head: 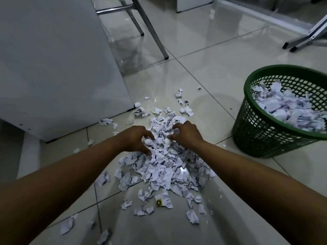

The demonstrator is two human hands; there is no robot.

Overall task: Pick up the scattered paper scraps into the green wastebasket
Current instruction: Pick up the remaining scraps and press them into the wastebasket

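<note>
Both forearms reach over the paper scraps [162, 167] heaped mid-floor, my left hand [136, 138] and right hand [187, 133] curling around a clump; next, lift it to the green wastebasket [256, 137] at right.

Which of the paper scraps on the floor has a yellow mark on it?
The flat scrap lying near the bottom edge of the pile, closest to the person. It carries a small yellow-and-black mark at its left corner; the others look plain white with faint writing.
</note>
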